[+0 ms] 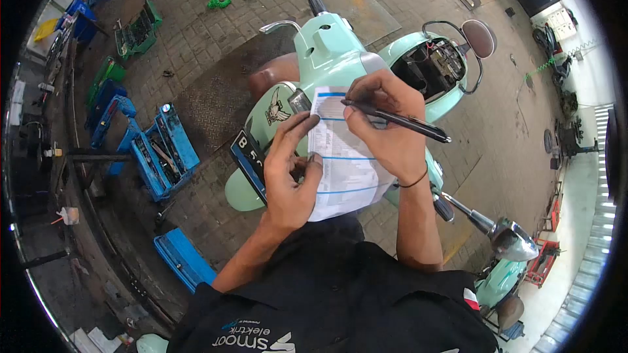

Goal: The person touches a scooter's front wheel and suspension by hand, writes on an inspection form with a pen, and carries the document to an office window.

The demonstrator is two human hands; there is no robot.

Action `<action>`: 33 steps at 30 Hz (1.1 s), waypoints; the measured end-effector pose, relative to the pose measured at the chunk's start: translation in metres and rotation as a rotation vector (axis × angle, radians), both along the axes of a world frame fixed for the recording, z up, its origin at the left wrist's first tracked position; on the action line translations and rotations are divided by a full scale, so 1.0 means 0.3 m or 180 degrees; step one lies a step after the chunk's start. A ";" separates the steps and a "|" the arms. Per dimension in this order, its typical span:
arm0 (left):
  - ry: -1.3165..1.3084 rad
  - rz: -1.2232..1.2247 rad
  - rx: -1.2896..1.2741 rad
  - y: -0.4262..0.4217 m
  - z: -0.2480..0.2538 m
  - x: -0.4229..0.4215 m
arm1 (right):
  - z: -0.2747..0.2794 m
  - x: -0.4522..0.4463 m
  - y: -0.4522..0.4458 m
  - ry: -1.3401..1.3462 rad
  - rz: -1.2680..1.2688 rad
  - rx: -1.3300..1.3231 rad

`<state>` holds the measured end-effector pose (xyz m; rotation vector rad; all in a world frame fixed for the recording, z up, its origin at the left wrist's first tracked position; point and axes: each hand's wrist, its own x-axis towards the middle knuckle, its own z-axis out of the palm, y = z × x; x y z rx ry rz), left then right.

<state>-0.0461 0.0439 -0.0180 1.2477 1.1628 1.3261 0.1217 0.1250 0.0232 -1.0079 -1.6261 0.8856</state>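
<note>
A white printed sheet with blue bands (347,173) lies over the front of a mint-green scooter (324,46). My left hand (291,180) grips the sheet's left edge, fingers curled and darkly smudged. Between the fingers and thumb of my right hand (392,124) is a black pen (415,127), its tip at the upper part of the sheet. Part of a dark phone-like or metal object (299,101) shows just above my left fingertips; I cannot make out what it is.
The scooter's open seat compartment (432,68) is at the upper right, its mirror (513,238) at the lower right. An open blue toolbox (163,153) stands on the left, green toolboxes (137,29) farther up. Another mint-green scooter (500,281) is at the lower right.
</note>
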 end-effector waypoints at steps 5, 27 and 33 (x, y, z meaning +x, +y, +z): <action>0.0459 0.0165 0.0400 0.025 -0.008 -0.005 | -0.037 -0.004 0.021 -0.0025 0.0090 -0.0276; 0.1011 0.0383 0.0463 0.120 0.023 -0.030 | -0.004 -0.028 0.023 -0.0875 -0.0136 0.0133; 0.0945 0.0399 0.0408 0.116 0.022 -0.025 | -0.015 -0.025 0.022 -0.0729 -0.0274 0.0088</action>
